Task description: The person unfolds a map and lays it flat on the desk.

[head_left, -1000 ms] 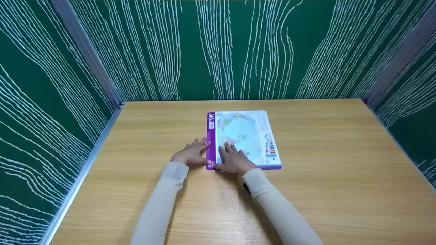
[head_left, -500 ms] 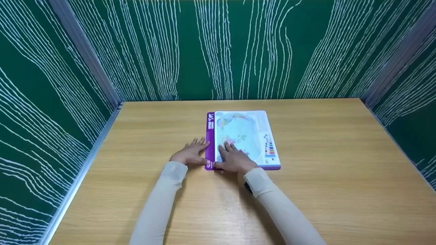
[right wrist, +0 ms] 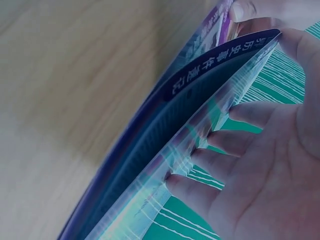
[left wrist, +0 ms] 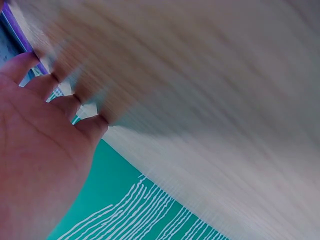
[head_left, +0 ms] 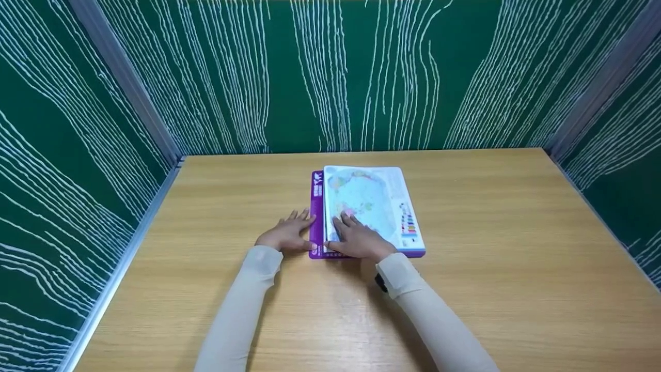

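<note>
A folded map (head_left: 364,206) with a glossy pale-blue face and a purple strip (head_left: 317,214) along its left side lies on the table. My left hand (head_left: 286,233) rests at that strip, thumb on its near corner and fingers spread toward the tabletop. Over the map's near-left part, my right hand (head_left: 361,242) lays its straight fingers on the upper layer, the thumb at the layer's left edge. In the right wrist view, a gap shows between this upper layer (right wrist: 150,200) and a dark band (right wrist: 220,62) printed with white characters. The right thumb tip touches the corner there.
The wooden table (head_left: 516,232) extends around the map on all sides. Green panels (head_left: 361,77) with white wavy lines stand behind and at both sides, joined by grey posts (head_left: 126,77).
The map's upper layer has lifted slightly at its left and near edges, baring part of the printed strip below. My right hand has shifted slightly right; the left stays at the purple strip.
</note>
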### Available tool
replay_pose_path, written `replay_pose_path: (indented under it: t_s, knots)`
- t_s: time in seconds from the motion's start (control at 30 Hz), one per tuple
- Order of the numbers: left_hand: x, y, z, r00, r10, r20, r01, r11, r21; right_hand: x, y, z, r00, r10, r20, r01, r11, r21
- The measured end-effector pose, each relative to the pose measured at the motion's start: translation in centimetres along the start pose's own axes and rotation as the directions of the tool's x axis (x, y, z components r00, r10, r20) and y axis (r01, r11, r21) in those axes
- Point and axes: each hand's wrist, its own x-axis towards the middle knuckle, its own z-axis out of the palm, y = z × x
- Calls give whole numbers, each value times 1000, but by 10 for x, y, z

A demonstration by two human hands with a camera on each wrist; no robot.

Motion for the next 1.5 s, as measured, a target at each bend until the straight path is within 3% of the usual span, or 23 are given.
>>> replay_pose_path:
  t_s: [0.83,1.07,1.5]
  knots:
    - [1,-1,2,999,-38,-18,38,999,-5,-15,16,-20,1000,-23,-9,24,986,162]
    - [-2,-1,1,999,-26,-18,26,1000,-6,-19,21,-26,997,-72,-25,75,983,168]
    - [-11,-6,-2,998,-53,-22,53,998,-22,-30,29,-33,997,-72,-30,77,965,249]
